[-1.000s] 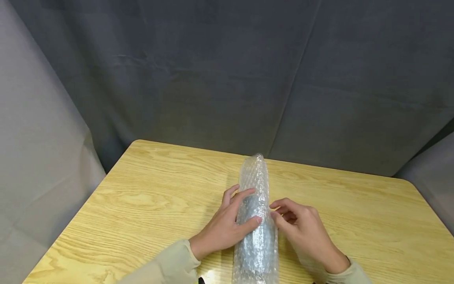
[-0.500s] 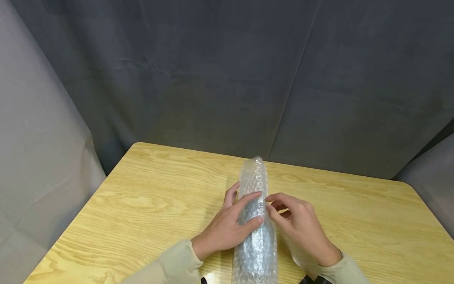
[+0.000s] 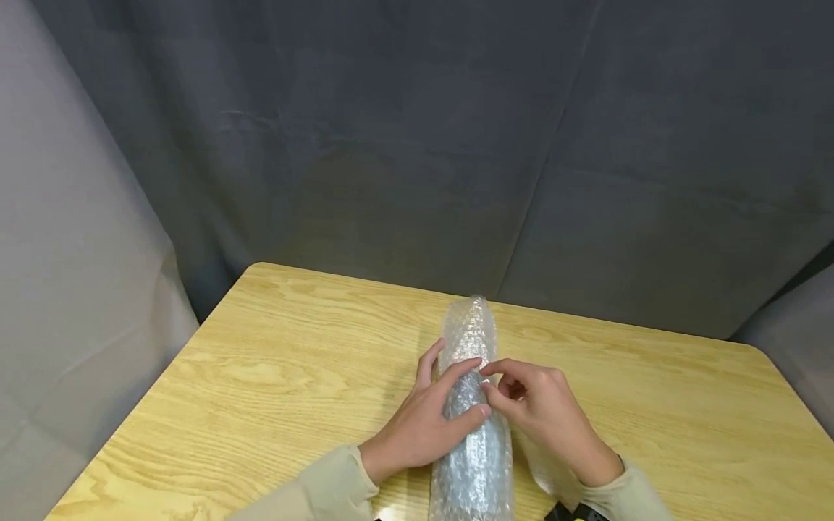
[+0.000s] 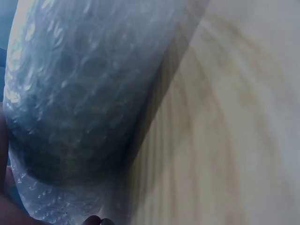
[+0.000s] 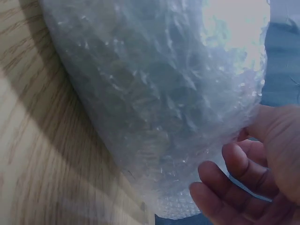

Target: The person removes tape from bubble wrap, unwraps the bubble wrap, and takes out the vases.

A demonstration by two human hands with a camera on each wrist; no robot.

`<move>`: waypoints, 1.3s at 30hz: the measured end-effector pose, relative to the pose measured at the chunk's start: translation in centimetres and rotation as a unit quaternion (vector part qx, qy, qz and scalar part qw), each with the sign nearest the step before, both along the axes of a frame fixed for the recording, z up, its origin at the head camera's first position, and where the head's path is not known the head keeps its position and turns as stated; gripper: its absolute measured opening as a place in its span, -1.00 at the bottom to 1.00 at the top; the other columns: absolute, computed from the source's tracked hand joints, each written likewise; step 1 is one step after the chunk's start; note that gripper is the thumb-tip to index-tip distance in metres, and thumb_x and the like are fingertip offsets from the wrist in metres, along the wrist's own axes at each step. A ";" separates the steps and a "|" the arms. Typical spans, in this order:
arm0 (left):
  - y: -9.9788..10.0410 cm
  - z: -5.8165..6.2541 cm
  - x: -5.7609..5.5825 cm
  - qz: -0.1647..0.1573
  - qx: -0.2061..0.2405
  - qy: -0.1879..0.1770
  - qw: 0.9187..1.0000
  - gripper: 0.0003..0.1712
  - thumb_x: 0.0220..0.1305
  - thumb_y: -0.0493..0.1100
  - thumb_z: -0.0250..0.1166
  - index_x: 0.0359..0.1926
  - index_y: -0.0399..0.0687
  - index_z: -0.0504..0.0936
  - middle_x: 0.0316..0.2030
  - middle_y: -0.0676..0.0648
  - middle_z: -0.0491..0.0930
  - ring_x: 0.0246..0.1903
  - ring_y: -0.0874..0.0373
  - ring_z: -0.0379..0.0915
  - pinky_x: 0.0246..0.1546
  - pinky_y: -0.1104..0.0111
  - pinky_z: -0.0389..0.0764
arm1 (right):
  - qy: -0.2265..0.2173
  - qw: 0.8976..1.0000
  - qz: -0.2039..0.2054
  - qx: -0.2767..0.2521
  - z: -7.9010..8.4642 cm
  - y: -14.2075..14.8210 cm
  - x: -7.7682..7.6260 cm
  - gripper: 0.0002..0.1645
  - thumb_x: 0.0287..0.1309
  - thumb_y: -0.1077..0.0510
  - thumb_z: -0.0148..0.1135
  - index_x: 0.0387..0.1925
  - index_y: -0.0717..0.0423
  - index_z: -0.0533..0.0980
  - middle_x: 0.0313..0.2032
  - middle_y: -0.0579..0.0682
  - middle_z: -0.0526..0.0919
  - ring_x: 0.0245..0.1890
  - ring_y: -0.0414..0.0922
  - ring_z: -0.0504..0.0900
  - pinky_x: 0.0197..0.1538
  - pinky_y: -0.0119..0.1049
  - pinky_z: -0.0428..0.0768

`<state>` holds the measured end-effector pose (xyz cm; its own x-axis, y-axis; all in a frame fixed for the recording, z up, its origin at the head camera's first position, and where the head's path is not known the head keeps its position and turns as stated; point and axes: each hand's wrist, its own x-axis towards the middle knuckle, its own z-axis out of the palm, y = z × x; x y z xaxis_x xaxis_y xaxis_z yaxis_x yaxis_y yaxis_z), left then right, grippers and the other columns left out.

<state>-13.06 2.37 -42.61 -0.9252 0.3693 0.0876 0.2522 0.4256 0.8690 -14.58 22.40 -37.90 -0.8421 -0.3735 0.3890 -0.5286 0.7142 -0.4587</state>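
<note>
A long roll of bubble wrap (image 3: 472, 470) lies lengthwise on the table, with a dark grey-blue object inside showing dimly through it. Its rounded dark end shows through the bubble wrap (image 4: 89, 89) in the left wrist view. My left hand (image 3: 423, 427) rests over the roll from the left, thumb and index finger stretched across its top, another finger raised along its left side. From the right, the thumb and index finger of my right hand (image 3: 544, 409) pinch the wrap near the top. In the right wrist view the other fingers of the right hand (image 5: 253, 173) curl loosely beside the wrap.
The wood-grain table (image 3: 293, 362) extends to both sides of the roll. A dark grey curtain (image 3: 391, 145) hangs behind its far edge, and a lighter grey cloth (image 3: 85, 253) hangs at the left. A loose flap of wrap shows below the right wrist.
My right hand has moved a little left, its pinching fingertips going from the roll's right side to over its top. My left hand stays on the roll, almost unmoved.
</note>
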 end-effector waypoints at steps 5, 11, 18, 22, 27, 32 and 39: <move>0.1 -0.2 0.2 0.003 0.017 0.000 1.000 -0.29 0.39 0.43 0.14 0.50 0.67 0.22 0.68 0.05 -0.39 0.45 -0.30 0.32 0.27 -0.27 0.50 | -0.014 1.000 0.001 0.016 0.2 -0.1 0.4 -0.83 0.15 0.25 0.48 -0.21 -0.01 0.73 -0.61 -0.37 0.54 -0.52 -0.50 0.49 -0.37 -0.48 0.61; 0.0 -0.3 0.2 -0.001 0.027 0.002 1.000 -0.28 0.39 0.43 0.16 0.51 0.63 0.24 0.68 0.04 -0.37 0.49 -0.28 0.25 0.28 -0.28 0.49 | -0.016 0.999 -0.007 0.043 0.4 -0.5 0.6 -0.85 0.16 0.19 0.49 -0.21 -0.02 0.71 -0.62 -0.38 0.51 -0.49 -0.46 0.51 -0.34 -0.45 0.61; 0.0 -0.2 0.2 -0.006 0.022 0.001 1.000 -0.28 0.40 0.41 0.16 0.52 0.63 0.22 0.68 0.02 -0.38 0.47 -0.28 0.30 0.28 -0.26 0.51 | -0.024 0.998 -0.011 0.048 0.4 -0.6 0.7 -0.85 0.18 0.22 0.47 -0.21 0.00 0.68 -0.62 -0.34 0.49 -0.57 -0.47 0.38 -0.43 -0.52 0.45; 0.0 -0.2 0.3 -0.008 0.025 0.000 1.000 -0.27 0.40 0.41 0.16 0.52 0.63 0.21 0.68 0.01 -0.38 0.48 -0.27 0.28 0.28 -0.26 0.50 | -0.023 0.999 -0.005 0.044 0.3 -0.6 0.7 -0.84 0.17 0.25 0.46 -0.23 0.02 0.65 -0.62 -0.31 0.49 -0.64 -0.48 0.28 -0.51 -0.52 0.39; 0.0 -0.2 0.4 -0.007 0.028 0.003 1.000 -0.26 0.39 0.40 0.17 0.53 0.61 0.21 0.68 0.00 -0.38 0.50 -0.27 0.23 0.29 -0.27 0.49 | -0.023 0.999 -0.001 0.043 0.2 -0.6 0.7 -0.85 0.17 0.25 0.45 -0.23 0.02 0.65 -0.62 -0.30 0.48 -0.68 -0.49 0.21 -0.57 -0.52 0.32; -0.1 -0.2 0.4 -0.007 0.029 0.005 1.000 -0.26 0.39 0.39 0.18 0.53 0.60 0.22 0.68 -0.02 -0.38 0.54 -0.27 0.17 0.30 -0.28 0.48 | -0.024 0.999 -0.001 0.039 0.3 -0.6 0.8 -0.85 0.17 0.25 0.45 -0.24 0.00 0.65 -0.61 -0.30 0.48 -0.71 -0.50 0.17 -0.62 -0.51 0.28; -0.1 -0.2 0.3 -0.008 0.027 0.007 1.000 -0.26 0.39 0.39 0.18 0.53 0.61 0.22 0.68 -0.01 -0.37 0.51 -0.28 0.21 0.28 -0.28 0.49 | -0.019 0.999 -0.002 0.035 0.3 -0.6 0.8 -0.85 0.16 0.26 0.45 -0.26 0.00 0.65 -0.61 -0.30 0.48 -0.73 -0.50 0.13 -0.63 -0.51 0.26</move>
